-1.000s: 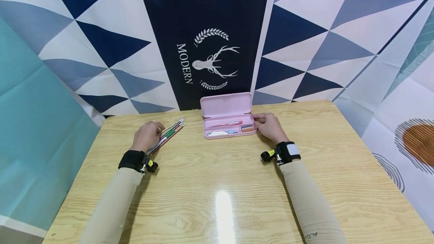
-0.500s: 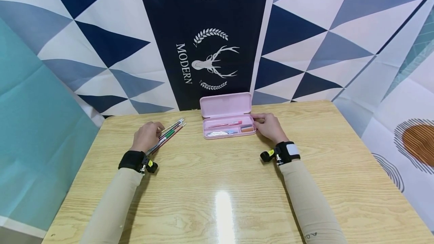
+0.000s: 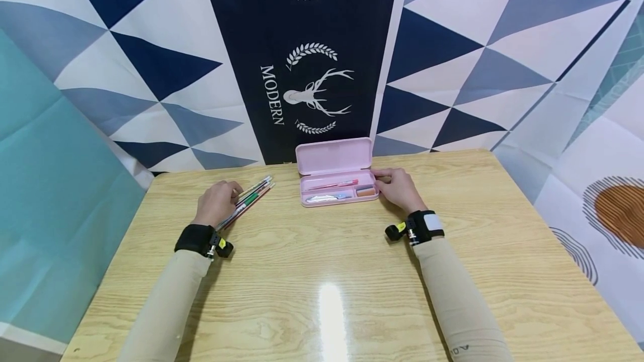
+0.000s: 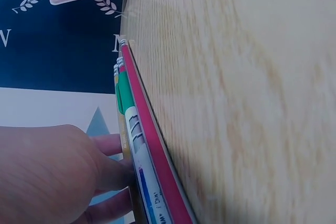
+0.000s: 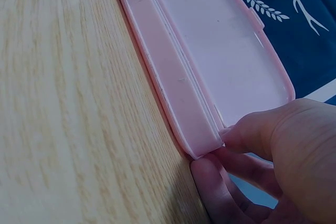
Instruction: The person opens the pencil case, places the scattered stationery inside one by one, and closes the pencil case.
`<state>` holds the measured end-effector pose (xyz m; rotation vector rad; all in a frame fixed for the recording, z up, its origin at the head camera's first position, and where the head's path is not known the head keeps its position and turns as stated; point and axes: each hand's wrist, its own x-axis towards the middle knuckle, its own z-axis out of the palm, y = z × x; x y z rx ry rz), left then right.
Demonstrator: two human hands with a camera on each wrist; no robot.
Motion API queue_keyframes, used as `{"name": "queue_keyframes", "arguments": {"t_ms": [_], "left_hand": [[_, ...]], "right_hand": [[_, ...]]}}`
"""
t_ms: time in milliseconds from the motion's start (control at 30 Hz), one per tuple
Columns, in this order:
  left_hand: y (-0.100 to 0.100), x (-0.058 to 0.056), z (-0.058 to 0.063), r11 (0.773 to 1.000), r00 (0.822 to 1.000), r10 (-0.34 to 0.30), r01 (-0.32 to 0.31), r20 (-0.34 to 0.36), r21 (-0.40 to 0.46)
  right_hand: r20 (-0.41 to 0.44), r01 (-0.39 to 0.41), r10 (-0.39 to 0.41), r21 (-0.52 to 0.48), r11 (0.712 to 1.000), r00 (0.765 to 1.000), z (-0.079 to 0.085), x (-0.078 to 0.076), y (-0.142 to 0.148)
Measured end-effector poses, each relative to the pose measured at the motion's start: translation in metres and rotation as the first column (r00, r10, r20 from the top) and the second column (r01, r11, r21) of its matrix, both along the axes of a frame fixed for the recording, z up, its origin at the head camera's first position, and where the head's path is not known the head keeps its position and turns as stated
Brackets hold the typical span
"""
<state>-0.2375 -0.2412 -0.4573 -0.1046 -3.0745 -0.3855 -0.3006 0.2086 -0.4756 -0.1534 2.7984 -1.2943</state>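
Observation:
My left hand (image 3: 215, 203) is at a bundle of pencils on the table, its fingertips curled in against a yellow pencil (image 4: 124, 137) at the bundle's edge. Beside that pencil lie a white pen with a green clip (image 4: 142, 156) and a red pencil (image 4: 149, 135). My right hand (image 3: 401, 189) grips the right end of an open pink pencil case (image 3: 310, 203), thumb on the rim and fingers at the outer end wall. Inside the case are a red pencil (image 3: 334, 185), a slender blue and silvery tool (image 3: 329, 198) and an orange-brown and blue eraser (image 3: 365, 192).
The wooden table (image 3: 282, 272) reaches back to a patterned cloth backdrop (image 3: 427, 43). The raised case lid (image 3: 334, 155) stands close to it. A teal cloth (image 3: 50, 183) hangs along the left side.

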Motion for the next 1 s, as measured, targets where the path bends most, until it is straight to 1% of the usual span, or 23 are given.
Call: {"name": "queue_keyframes", "arguments": {"t_ms": [133, 300, 500, 767, 1000], "left_hand": [[-0.001, -0.001, 0.001, 1.0, 1.0, 0.004, -0.004, -0.016, -0.004], [-0.002, -0.003, 0.002, 1.0, 0.998, -0.003, 0.002, -0.066, -0.012], [0.001, -0.004, 0.009, 0.999, 0.994, -0.024, 0.022, -0.105, -0.024], [0.0, -0.004, 0.017, 0.999, 0.992, -0.033, 0.03, -0.122, -0.031], [0.001, -0.005, 0.021, 0.999, 0.991, -0.032, 0.028, -0.131, -0.028]], "right_hand": [[-0.016, -0.005, 0.005, 0.003, 1.0, 1.0, 0.0, 0.001, 0.001], [-0.039, -0.022, 0.023, 0.01, 1.0, 0.999, 0.003, 0.003, 0.001], [-0.023, -0.014, 0.014, 0.007, 1.0, 1.0, 0.003, 0.003, 0.001], [-0.002, -0.012, 0.012, -0.003, 1.0, 1.0, 0.002, 0.001, 0.0], [0.001, -0.018, 0.018, -0.007, 1.0, 1.0, 0.002, 0.001, 0.0]]}}
